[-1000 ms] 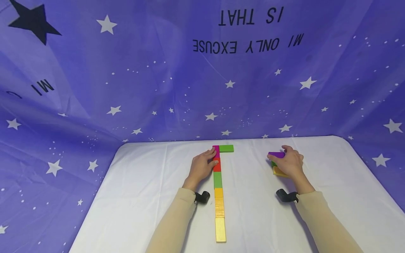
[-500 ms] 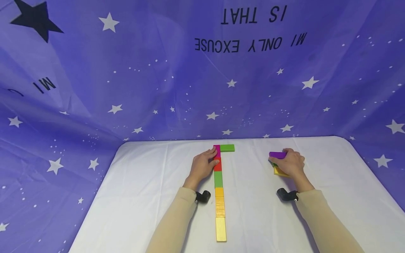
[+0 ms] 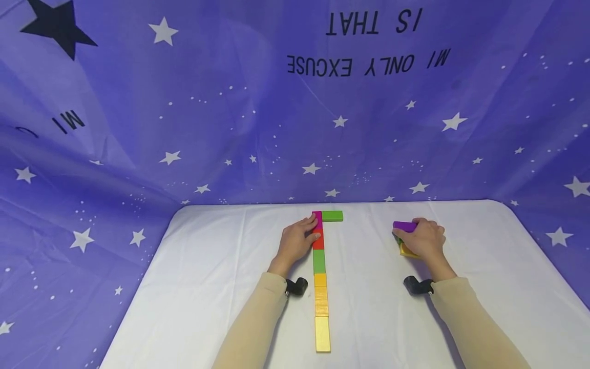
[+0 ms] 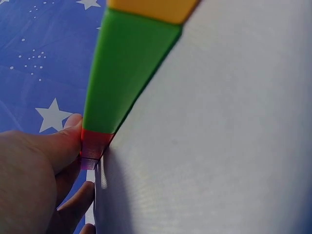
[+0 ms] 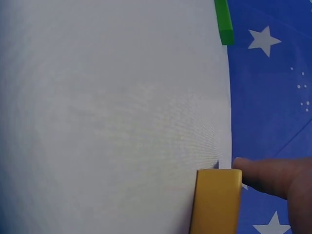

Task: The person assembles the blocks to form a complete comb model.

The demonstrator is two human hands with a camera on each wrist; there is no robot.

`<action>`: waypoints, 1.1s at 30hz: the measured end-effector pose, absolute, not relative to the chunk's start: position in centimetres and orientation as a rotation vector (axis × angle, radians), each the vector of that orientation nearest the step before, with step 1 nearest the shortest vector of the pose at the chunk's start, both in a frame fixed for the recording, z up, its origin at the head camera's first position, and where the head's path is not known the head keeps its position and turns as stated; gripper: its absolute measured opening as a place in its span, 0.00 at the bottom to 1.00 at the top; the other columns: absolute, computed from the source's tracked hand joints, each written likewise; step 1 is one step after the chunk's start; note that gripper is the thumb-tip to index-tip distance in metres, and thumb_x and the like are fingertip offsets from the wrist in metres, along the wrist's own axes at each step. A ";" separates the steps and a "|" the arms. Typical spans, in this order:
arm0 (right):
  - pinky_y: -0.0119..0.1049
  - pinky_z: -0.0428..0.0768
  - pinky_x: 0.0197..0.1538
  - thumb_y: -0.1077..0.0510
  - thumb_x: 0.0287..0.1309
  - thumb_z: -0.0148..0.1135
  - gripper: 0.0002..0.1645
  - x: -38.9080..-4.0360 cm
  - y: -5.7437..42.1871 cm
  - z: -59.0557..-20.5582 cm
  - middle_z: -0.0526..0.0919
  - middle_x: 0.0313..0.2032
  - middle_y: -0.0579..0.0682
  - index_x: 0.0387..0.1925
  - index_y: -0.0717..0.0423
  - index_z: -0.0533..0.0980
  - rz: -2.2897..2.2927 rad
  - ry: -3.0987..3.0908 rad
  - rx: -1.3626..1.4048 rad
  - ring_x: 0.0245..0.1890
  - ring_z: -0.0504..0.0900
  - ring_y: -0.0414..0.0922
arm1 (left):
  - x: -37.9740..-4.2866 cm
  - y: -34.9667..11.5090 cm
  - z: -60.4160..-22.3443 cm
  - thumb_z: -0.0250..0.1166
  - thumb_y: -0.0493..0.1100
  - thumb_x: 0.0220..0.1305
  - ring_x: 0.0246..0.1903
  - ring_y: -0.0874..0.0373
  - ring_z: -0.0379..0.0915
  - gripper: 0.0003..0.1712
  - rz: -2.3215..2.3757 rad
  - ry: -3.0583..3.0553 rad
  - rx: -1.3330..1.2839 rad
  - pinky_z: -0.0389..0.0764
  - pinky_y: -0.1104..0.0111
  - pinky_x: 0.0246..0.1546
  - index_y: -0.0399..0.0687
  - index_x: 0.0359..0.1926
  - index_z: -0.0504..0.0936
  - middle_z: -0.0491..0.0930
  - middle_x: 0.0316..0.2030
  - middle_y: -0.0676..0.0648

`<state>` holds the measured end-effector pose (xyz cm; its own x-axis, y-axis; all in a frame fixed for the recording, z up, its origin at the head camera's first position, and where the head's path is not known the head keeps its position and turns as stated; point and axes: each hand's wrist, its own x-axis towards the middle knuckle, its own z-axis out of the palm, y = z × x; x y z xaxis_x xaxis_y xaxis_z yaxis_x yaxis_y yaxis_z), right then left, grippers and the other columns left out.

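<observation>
In the head view a row of flat blocks runs toward the viewer: magenta (image 3: 317, 217), red (image 3: 318, 241), green (image 3: 319, 261), orange and yellow. My left hand (image 3: 297, 241) rests at the far end, its fingers touching the magenta block and its thumb at the red one. In the left wrist view the thumb lies along the row's side. On the right, my right hand (image 3: 426, 240) pinches a purple block (image 3: 403, 226) between thumb and fingers. A yellow-orange block (image 5: 217, 202) and a mostly hidden green block lie under and beside that hand.
A light green block (image 3: 333, 216) lies crosswise against the magenta block, forming a corner. Everything lies on a white-covered table (image 3: 364, 307). A purple star-patterned curtain (image 3: 258, 128) hangs behind its far edge. Black wrist cameras stick out inward from both sleeves.
My right hand has shifted very slightly along with the purple block, which sits a little differently over the blocks beneath. My left hand keeps its place on the row; the head view drifts slightly.
</observation>
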<state>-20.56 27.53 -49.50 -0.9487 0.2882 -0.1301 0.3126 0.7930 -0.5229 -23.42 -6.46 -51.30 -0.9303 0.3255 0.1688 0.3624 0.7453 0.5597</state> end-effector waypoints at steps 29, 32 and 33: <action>0.60 0.66 0.53 0.43 0.55 0.71 0.49 -19.9 25.0 -47.4 0.75 0.55 0.77 0.65 0.75 0.68 -1.103 3.044 0.387 0.54 0.65 0.72 | -23.2 -6.4 -51.2 0.68 0.47 0.66 0.67 0.52 0.69 0.28 -0.958 -2.868 -0.586 0.68 0.55 0.68 0.44 0.65 0.78 0.73 0.67 0.52; 0.59 0.67 0.54 0.44 0.55 0.72 0.48 -19.9 24.2 -47.1 0.75 0.55 0.76 0.64 0.75 0.68 -1.121 3.055 0.359 0.54 0.66 0.71 | -23.2 -6.4 -51.1 0.69 0.47 0.66 0.67 0.53 0.69 0.28 -0.955 -2.879 -0.570 0.68 0.56 0.68 0.45 0.65 0.78 0.73 0.67 0.53; 0.59 0.67 0.54 0.44 0.55 0.72 0.48 -19.9 24.0 -47.0 0.75 0.55 0.76 0.65 0.75 0.68 -1.128 3.053 0.352 0.54 0.66 0.71 | -23.2 -6.3 -51.1 0.69 0.48 0.66 0.67 0.53 0.69 0.28 -0.955 -2.882 -0.566 0.68 0.56 0.68 0.45 0.65 0.78 0.73 0.67 0.53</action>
<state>-19.90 23.96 -47.05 -0.9683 0.2449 0.0491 0.1541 0.7405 -0.6542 -23.23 -6.34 -51.12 -0.9314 0.3255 0.1630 0.3585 0.7419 0.5667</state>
